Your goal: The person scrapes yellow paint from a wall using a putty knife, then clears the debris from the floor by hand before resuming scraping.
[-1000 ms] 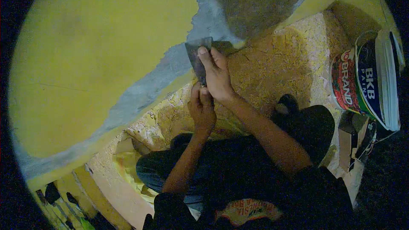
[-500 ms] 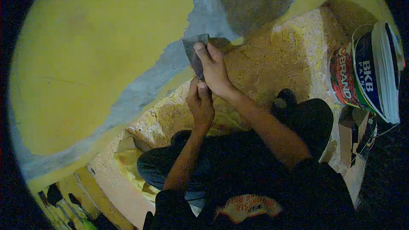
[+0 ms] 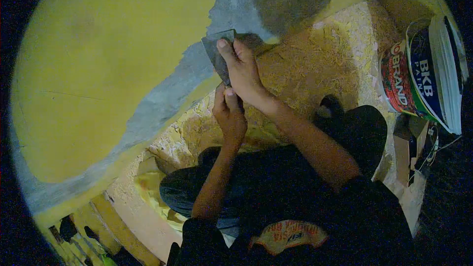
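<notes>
1. Pinching the narrow end of a flat, grey metal scraper (image 3: 212, 51), the left hand (image 3: 230, 118) is curled closed.
2. The right hand (image 3: 245, 73) is closed around the blade, thumb on top.
3. The scraper is by the rough grey strip (image 3: 162, 101) on the yellow wall (image 3: 108, 59); I cannot tell if they touch.
4. A red, blue and white paint bucket (image 3: 422, 79) is far right.

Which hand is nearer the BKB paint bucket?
Right. The right hand is on the scraper, left of the bucket in view; the left hand is farther left, at the scraper's narrow end.
</notes>
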A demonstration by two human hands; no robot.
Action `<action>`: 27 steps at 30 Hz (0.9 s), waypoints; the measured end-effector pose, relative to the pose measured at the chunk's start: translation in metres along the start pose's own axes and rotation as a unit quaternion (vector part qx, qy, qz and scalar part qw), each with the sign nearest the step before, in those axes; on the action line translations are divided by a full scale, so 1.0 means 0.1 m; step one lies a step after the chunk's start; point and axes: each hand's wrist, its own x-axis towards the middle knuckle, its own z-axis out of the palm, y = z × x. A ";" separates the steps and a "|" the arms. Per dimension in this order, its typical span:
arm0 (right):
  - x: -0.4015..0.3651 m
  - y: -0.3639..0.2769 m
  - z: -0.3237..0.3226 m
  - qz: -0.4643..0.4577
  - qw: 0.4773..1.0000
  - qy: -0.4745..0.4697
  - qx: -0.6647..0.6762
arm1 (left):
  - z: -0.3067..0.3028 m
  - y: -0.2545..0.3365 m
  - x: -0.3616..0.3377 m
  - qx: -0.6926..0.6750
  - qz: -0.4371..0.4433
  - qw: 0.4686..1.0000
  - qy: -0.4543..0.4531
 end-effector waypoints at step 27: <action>-0.08 -0.01 0.12 0.001 0.997 0.049 -0.054 | -0.12 0.00 0.00 0.034 0.009 0.999 0.006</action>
